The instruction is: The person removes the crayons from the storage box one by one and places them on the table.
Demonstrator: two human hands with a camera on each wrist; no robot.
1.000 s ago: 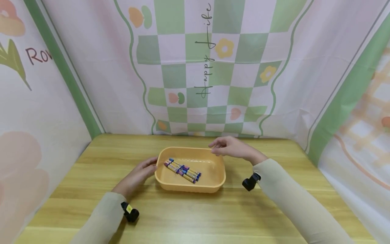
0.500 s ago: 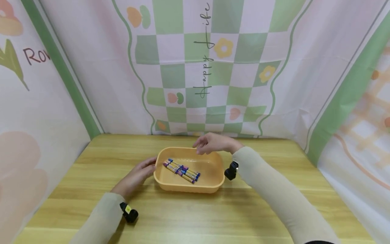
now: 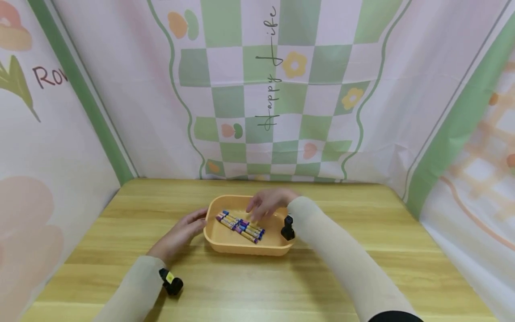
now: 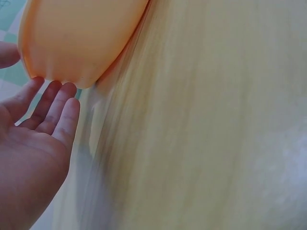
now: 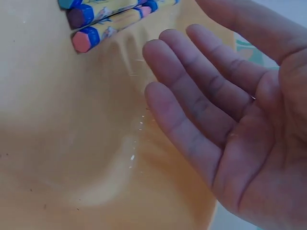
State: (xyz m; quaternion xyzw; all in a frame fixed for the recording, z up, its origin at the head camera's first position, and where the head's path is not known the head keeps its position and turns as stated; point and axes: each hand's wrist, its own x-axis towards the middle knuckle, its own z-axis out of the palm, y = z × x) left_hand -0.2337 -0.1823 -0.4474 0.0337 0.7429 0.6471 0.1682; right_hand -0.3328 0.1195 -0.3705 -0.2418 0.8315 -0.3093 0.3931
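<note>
A yellow-orange plastic basin point(image 3: 249, 249) sits on the table. Several crayons point(image 3: 241, 227) in yellow wrappers with blue bands lie in a loose bunch inside it. At the basin's left end rests my left hand point(image 3: 183, 230); in the left wrist view its fairly straight fingertips point(image 4: 70, 88) touch the basin wall, thumb apart near the rim. My right hand point(image 3: 267, 203) reaches over the far rim into the basin, just beside the crayons. The right wrist view shows its fingers point(image 5: 168, 110) relaxed, holding nothing, with hexagonal crayon ends point(image 5: 82, 42) a short way off.
The wood-grain table point(image 3: 225, 290) extends around the basin. Behind it hangs a checked, patterned cloth point(image 3: 257, 98), with printed cloth at both sides. Each wrist wears a small black camera point(image 3: 172, 282).
My right hand has moved left and then down, from over the basin's far right rim to inside it near the crayons. My left hand has stayed at the left end.
</note>
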